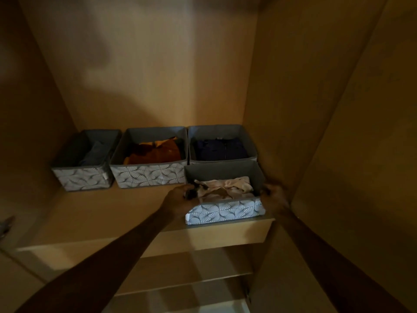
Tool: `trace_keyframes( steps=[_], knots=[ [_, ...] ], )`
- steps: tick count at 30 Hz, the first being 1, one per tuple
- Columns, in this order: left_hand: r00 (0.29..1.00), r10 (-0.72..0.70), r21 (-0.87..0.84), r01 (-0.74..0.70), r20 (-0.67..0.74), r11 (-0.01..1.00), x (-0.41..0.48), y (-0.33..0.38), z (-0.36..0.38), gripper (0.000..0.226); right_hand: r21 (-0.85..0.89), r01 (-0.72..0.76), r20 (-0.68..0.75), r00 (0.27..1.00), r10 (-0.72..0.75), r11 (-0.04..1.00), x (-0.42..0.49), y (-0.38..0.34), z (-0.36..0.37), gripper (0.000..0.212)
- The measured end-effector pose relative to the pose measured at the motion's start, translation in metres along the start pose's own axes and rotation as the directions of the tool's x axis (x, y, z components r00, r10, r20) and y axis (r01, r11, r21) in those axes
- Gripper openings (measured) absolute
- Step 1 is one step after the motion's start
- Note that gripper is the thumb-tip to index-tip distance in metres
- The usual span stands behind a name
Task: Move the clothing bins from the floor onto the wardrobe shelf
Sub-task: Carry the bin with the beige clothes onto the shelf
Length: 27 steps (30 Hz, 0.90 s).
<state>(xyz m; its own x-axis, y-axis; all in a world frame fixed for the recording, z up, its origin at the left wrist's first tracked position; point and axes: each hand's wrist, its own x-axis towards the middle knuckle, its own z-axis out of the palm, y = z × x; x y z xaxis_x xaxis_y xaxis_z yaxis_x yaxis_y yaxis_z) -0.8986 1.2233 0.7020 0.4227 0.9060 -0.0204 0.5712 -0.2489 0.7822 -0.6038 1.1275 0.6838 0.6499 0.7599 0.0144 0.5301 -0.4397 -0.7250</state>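
Note:
A grey fabric bin with a white leaf-patterned front (224, 212) sits at the front right edge of the wooden wardrobe shelf (126, 213), holding pale cream clothes. My left hand (178, 199) grips its left side and my right hand (274, 198) grips its right side. Behind it, along the back wall, stand three matching bins: a left bin with grey-blue clothes (83, 178), a middle bin with orange-brown clothes (149, 176), and a right bin with dark navy clothes (222, 132). The front bin touches the navy bin.
The wardrobe's right side panel (282, 109) stands close beside my right hand. Lower shelves (191, 263) step down below the front edge. The left side panel (27, 132) closes off the other end. A dim metallic object (6, 223) shows at the far left.

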Motion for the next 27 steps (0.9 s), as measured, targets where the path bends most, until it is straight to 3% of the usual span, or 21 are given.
trace_keyframes(
  steps=[3,10,16,23,27],
  knots=[
    [0.998,0.033,-0.076,-0.030,0.047,0.997,-0.004,0.000,0.002,0.069,-0.104,0.014,-0.049,0.999,-0.019,0.995,-0.016,-0.012,-0.011,0.022],
    [0.998,0.056,-0.153,-0.052,0.024,0.987,-0.011,0.009,0.010,0.054,-0.193,0.000,-0.099,0.995,-0.020,0.981,-0.023,-0.010,-0.022,0.041],
    [0.999,0.037,-0.223,-0.033,0.016,0.974,-0.007,0.012,0.015,0.055,-0.227,0.038,-0.126,0.990,-0.068,0.973,-0.025,-0.007,-0.026,0.038],
    [1.000,0.017,-0.265,-0.023,-0.026,0.964,-0.001,0.011,0.019,0.064,-0.184,0.084,-0.061,0.993,-0.097,0.979,-0.021,0.000,-0.024,0.026],
    [0.999,0.019,-0.289,-0.026,-0.027,0.957,-0.004,0.009,0.019,0.062,-0.181,0.107,-0.010,0.994,-0.110,0.978,-0.029,0.003,-0.024,0.039]
  ],
)
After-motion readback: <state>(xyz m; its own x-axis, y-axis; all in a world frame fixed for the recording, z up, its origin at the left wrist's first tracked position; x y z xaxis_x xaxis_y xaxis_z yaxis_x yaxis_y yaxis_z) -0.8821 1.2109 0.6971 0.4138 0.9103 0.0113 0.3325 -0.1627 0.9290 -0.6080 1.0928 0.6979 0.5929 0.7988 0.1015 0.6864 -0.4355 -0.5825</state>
